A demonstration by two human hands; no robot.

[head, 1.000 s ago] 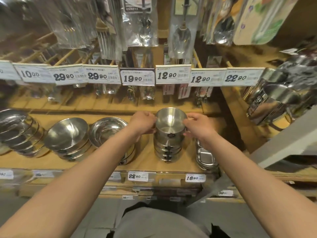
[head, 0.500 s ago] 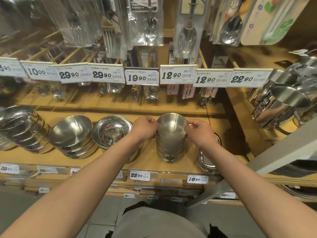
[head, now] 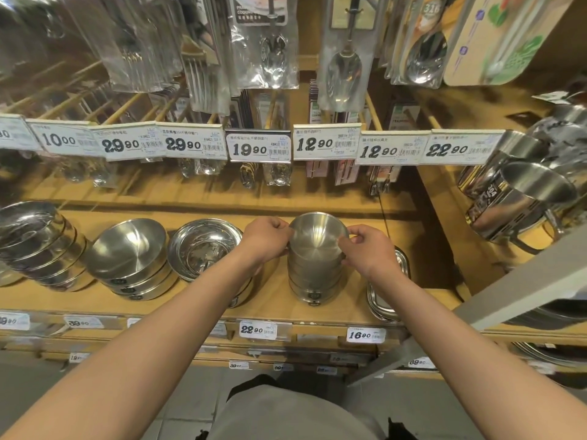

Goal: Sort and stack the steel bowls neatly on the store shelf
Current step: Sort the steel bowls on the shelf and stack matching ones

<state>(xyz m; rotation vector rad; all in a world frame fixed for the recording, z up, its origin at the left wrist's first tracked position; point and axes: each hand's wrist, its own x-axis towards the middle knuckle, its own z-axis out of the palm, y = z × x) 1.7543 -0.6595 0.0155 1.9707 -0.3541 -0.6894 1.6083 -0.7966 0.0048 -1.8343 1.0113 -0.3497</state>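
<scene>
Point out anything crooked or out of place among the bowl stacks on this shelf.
The far-left stack of bowls leans sideways, its bowls slid off-centre rather than nested straight. The stack held by the left hand and right hand stands upright.

Pretty warm, yellowish store lighting here, coming from overhead as far as we can tell. We get hot glare spots on the plastic utensil packets (head: 266, 42) up top and bright reflections inside the steel bowls (head: 317, 239). Centre looks sharp enough that we can read the price tags (head: 259, 149), but the far left and right edges smear and bend with the wide-angle lens. Under the upper shelf it's shadowy.
</scene>
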